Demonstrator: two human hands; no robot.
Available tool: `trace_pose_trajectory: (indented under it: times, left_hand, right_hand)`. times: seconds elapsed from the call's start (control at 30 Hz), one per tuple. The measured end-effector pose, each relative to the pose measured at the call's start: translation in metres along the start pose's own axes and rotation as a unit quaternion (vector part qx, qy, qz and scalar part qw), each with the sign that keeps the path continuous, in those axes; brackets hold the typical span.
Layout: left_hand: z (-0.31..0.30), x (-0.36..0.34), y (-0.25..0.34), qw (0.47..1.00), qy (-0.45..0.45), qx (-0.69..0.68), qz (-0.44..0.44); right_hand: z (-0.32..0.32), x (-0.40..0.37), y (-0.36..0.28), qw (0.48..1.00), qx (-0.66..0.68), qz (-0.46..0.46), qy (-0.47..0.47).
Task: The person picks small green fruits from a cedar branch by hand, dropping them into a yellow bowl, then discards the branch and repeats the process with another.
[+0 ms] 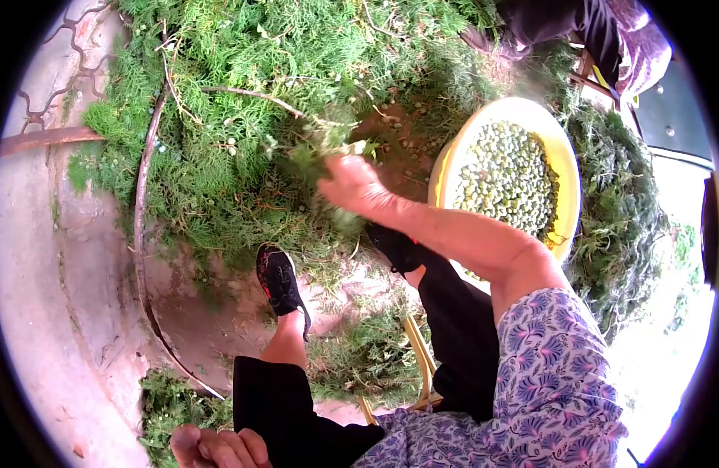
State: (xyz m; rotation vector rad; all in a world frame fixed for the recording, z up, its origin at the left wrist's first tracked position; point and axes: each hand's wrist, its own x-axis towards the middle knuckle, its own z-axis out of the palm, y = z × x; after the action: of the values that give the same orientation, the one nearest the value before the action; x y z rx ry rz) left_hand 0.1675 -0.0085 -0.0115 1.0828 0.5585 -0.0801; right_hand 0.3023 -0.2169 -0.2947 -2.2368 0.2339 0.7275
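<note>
My right hand (352,186) reaches out over the heap and closes around a leafy evergreen sprig (316,152), whose leaves are smeared by motion. Near the bottom edge, my left hand (219,448) is closed with curled fingers; what lies inside them is hidden. Cut evergreen branches (219,47) with flat, scaly green leaves and small pale cones spread beyond my feet. To the right of my right forearm stands a yellow basin (566,183), holding a great many small green cones (504,175).
A long bare branch (141,187) curves along the left side. My black shoe (280,281) rests on the littered ground, with a yellow seat frame (419,351) beneath me. Another person's dark clothing (547,27) shows at the upper right. More cuttings (617,203) lie behind the basin.
</note>
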Motion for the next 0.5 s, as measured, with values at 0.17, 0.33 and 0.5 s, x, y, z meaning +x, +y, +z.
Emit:
trace_pose_trajectory:
  times: [0.17, 0.33, 0.5]
  left_hand:
    - [0.005, 0.002, -0.002, 1.0, -0.005, 0.009, 0.001]
    - [0.002, 0.029, -0.025, 0.997, -0.021, -0.01, -0.07]
    - [-0.059, 0.131, -0.202, 0.945, -0.019, 0.039, -0.325]
  right_hand:
    - [0.058, -0.032, -0.046, 0.98, 0.188, -0.019, -0.062]
    - [0.017, 0.007, -0.011, 0.945, -0.261, 0.024, -0.194]
    - [-0.06, 0.067, 0.043, 0.978, -0.082, 0.139, 0.134]
